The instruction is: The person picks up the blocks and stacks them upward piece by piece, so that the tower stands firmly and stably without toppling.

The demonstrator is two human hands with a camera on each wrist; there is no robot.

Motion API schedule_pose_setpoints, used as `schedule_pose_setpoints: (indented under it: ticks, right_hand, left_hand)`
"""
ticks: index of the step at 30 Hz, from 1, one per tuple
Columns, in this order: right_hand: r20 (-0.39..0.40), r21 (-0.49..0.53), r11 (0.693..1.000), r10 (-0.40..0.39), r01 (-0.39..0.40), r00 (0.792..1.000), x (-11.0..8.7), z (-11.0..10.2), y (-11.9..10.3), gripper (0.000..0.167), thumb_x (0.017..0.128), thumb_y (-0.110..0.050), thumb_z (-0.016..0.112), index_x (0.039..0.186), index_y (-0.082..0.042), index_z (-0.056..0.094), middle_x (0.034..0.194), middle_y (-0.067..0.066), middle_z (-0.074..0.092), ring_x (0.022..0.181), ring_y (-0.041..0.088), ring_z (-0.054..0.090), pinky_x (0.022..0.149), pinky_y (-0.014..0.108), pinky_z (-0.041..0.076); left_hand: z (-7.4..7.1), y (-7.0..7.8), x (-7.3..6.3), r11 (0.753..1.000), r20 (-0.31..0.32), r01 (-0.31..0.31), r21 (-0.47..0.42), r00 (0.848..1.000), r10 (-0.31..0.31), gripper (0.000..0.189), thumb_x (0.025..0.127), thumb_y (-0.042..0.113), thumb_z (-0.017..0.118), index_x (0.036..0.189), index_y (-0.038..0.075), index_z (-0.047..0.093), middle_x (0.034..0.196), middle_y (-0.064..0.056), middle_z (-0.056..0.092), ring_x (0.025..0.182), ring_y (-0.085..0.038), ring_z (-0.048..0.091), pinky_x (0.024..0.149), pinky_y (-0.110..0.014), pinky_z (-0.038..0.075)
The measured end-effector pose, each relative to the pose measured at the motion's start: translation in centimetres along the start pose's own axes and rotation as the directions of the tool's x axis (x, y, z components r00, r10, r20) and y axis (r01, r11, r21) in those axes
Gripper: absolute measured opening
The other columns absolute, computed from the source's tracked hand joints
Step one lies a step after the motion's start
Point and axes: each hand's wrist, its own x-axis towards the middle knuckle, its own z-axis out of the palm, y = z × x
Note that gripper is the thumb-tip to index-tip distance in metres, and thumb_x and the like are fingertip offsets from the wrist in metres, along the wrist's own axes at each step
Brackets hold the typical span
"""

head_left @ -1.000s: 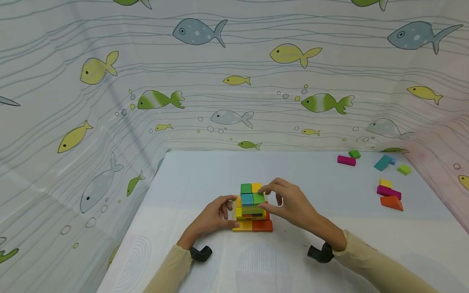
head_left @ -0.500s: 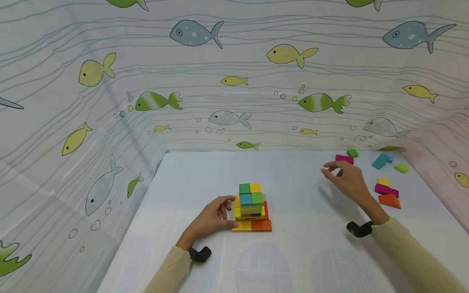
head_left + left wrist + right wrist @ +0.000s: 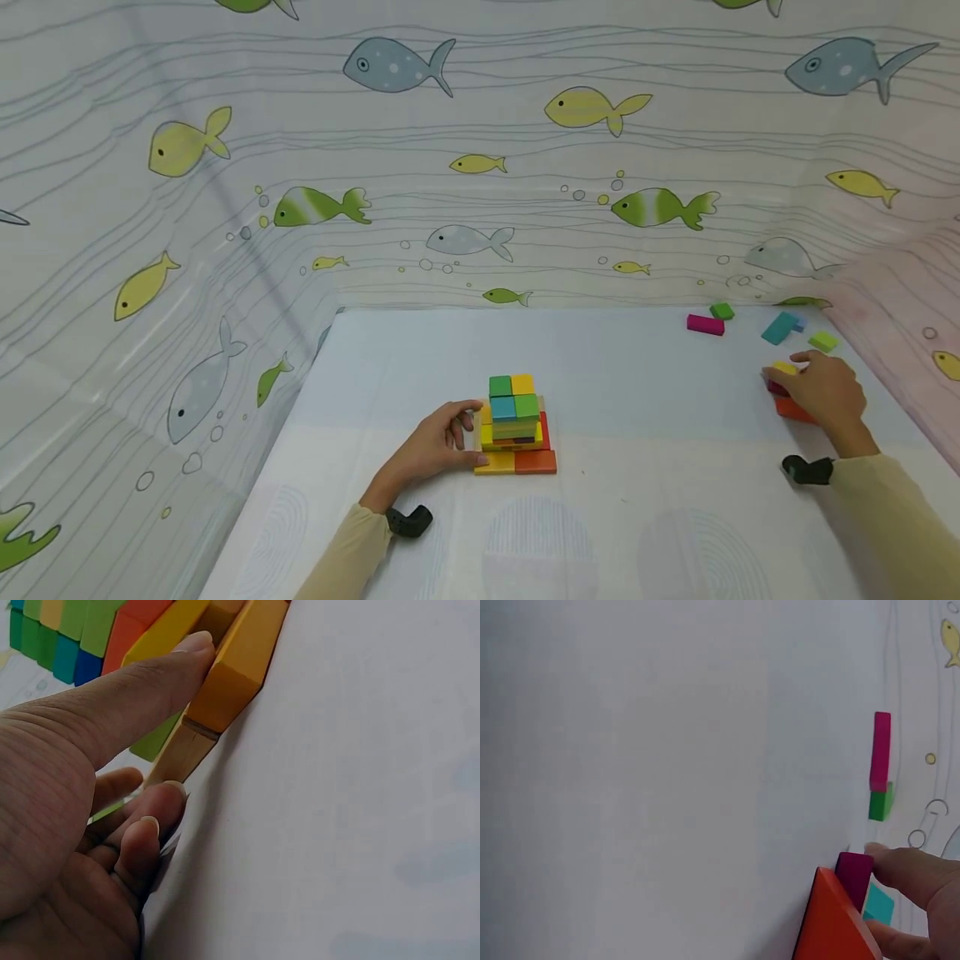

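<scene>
Fish-printed sheeting (image 3: pixel 412 137) is hung behind and on both sides of a pale worktop (image 3: pixel 637 508). At nine o'clock of the stack (image 3: pixel 515 408), its left side is held by the left hand (image 3: pixel 431 446); the fingers are bent, with the thumb set apart from them at the near corner. Coloured blocks make up the stack, near the middle: green and yellow are seen at twelve o'clock on its top, blue and lime at six, with yellow, orange and red pieces lower down. At two o'clock, well apart, a far magenta bar (image 3: pixel 706 325) is seen near a green block (image 3: pixel 722 311). Beyond it are placed a teal block (image 3: pixel 778 327) and a small blue block (image 3: pixel 798 325). At three o'clock, a yellow block (image 3: pixel 784 367), a near magenta bar (image 3: pixel 853 874) and an orange wedge (image 3: pixel 831 919) are partly covered by the right hand (image 3: pixel 828 396), whose fingers are held apart about the yellow block; whether it is gripped cannot be told. At twelve o'clock of that hand, a lime block (image 3: pixel 823 341) is seen.
</scene>
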Motion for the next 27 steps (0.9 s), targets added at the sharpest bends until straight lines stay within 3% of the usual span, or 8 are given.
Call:
schedule_pose_setpoints:
  ticks: [6,12,19,27]
  right_hand:
    - [0.062,-0.028,0.992,0.125,-0.124,0.99,0.2,-0.1,0.1,0.075,0.095,-0.045,0.065,0.135,0.017,0.045,0.113,0.037,0.051,0.096,0.048,0.048,0.068,0.048,0.047]
    - [0.069,-0.012,0.99,0.143,-0.142,0.987,0.3,0.1,-0.4,0.067,0.095,-0.035,0.063,0.135,0.017,0.047,0.111,0.036,0.052,0.097,0.048,0.047,0.069,0.047,0.047]
    - [-0.044,0.055,0.998,0.035,-0.033,0.998,-0.5,0.4,-2.1,0.058,0.097,-0.026,0.067,0.131,0.019,0.053,0.119,0.038,0.055,0.103,0.052,0.047,0.071,0.053,0.046]
    - [-0.11,0.161,0.979,-0.106,0.123,0.988,-1.6,0.4,-5.3,0.055,0.095,-0.024,0.072,0.13,0.016,0.059,0.124,0.037,0.058,0.108,0.051,0.046,0.079,0.055,0.039]
  left_hand:
    - [0.3,-0.4,0.0,1.0,0.009,-0.007,0.006,1.0,0.007,0.081,0.08,0.044,0.089,0.149,0.027,0.05,0.113,0.004,0.056,0.081,-0.015,0.057,0.072,-0.028,0.049]
    - [0.3,-0.3,-0.1,1.0,-0.001,-0.004,0.011,1.0,0.004,0.081,0.08,0.044,0.089,0.149,0.024,0.051,0.112,0.003,0.057,0.081,-0.015,0.057,0.07,-0.028,0.048]
    - [0.1,-0.1,-0.2,1.0,0.002,0.011,0.02,1.0,-0.011,0.083,0.079,0.045,0.089,0.15,0.023,0.051,0.112,0.004,0.057,0.081,-0.017,0.057,0.07,-0.029,0.049]
    - [0.0,-0.1,-0.3,1.0,0.003,-0.004,0.006,1.0,0.004,0.082,0.08,0.042,0.09,0.15,0.024,0.051,0.112,0.002,0.056,0.08,-0.017,0.056,0.069,-0.028,0.048]
